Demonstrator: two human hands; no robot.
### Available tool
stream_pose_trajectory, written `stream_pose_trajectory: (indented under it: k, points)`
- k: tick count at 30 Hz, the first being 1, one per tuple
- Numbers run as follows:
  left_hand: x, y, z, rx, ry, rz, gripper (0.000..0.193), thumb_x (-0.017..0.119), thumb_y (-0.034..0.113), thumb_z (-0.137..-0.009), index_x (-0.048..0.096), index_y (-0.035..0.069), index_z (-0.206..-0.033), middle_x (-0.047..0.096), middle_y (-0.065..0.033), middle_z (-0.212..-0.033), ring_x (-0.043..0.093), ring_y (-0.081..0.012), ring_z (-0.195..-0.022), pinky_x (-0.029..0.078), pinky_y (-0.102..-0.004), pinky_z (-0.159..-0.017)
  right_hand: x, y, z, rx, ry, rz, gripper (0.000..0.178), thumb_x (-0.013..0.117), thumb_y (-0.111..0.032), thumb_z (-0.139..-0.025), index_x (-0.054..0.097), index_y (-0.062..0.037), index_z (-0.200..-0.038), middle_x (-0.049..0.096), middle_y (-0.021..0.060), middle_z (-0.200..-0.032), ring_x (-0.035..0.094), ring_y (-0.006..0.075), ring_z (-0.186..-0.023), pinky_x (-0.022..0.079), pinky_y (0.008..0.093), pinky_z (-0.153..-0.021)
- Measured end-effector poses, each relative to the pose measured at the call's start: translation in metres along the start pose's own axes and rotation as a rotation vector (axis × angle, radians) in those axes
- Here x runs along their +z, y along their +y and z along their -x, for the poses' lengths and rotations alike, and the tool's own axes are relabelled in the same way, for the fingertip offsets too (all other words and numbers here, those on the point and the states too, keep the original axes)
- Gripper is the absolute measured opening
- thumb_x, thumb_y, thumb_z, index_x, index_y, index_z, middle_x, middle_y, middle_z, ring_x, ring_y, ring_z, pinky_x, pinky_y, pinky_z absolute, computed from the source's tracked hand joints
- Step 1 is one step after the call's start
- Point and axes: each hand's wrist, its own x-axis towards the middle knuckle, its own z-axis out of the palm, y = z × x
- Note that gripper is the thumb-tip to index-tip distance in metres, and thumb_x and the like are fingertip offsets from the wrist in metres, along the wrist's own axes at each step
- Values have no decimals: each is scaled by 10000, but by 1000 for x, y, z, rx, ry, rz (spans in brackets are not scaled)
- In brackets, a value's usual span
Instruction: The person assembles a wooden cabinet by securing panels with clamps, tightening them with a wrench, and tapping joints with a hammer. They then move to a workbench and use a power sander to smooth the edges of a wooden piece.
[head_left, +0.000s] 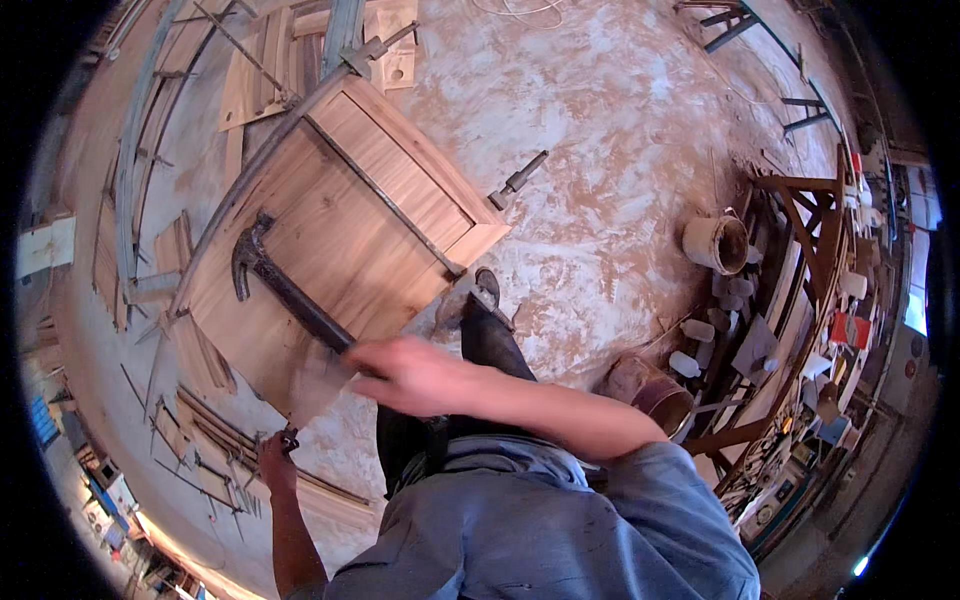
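My right hand point(415, 376) is wrapped round the handle end of a claw hammer point(300, 306), whose dark head is above the wooden panel point(345, 235). The panel is light brown and framed, with a metal bar clamp point(375, 188) lying across it. A longer clamp bar point(235, 192) runs along its left edge. Near the panel's lower corner, my left hand point(277, 462) is closed round a small dark piece point(289, 438), mostly hidden by the fingers. A pale blurred shape point(318, 392) lies between the two hands; I cannot tell what it is.
A clamp screw point(520, 178) sticks out at the panel's right side. Wooden boards point(265, 65) lie beyond it, more clamps point(200, 455) at lower left. On the right stand a bucket point(715, 244), a second container point(650, 392) and a cluttered rack point(800, 300). My shoe point(488, 285) is beside the panel.
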Motion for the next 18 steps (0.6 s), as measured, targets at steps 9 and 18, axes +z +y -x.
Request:
stream_pose_trajectory:
  k: [9, 18]
  points:
    - [-12, 27, 24, -295, 412, 234, 271, 509, 18, -875, 583, -19, -1133, 637, -198, -1034, 611, -282, -927, 480, -383, -807, -176, 120, 102, 721, 553, -720, 533, 476, -433, -965, 503, 76, -1119, 665, 197, -844, 645, 227, -661, 542, 360, -593]
    - [-136, 282, -122, -208, 443, 726, 273, 607, 179, -867, 589, -5, -1069, 649, -212, -971, 626, -363, -921, 479, -416, -829, -251, 167, 9, 840, 618, -1237, 818, 294, -639, -939, 363, 104, -1275, 608, 238, -1072, 586, 373, -948, 464, 481, -909]
